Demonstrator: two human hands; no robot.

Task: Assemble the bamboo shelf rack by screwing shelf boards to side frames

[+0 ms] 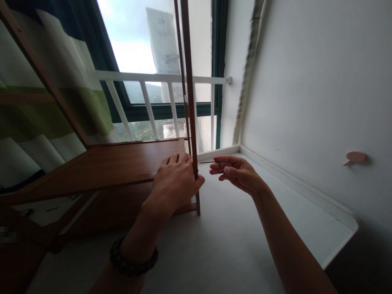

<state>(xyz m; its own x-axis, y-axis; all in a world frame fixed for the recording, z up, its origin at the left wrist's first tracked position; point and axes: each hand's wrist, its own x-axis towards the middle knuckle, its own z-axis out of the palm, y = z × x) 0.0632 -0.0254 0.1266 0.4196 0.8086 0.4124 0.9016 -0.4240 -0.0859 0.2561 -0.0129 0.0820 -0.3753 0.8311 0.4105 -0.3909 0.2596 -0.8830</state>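
My left hand (176,179), with a dark beaded bracelet (131,261) on the wrist, lies over the right end of a brown wooden shelf (122,163). Its fingers rest on the board and the thumb reaches round the upright post (190,90), so the hand grips the rack at that corner. To the right of the post, my right hand (234,171) pinches a thin metal rod (207,162). The rod points left toward the post, with a small gap between its tip and the wood. The part of the rod inside the fingers is mostly hidden.
The rack stands on a white tabletop (239,245) with a raised rim along the wall. Behind are a white railing (147,77) and a window. A striped curtain (82,94) hangs at left. A pink hook (355,157) is on the right wall.
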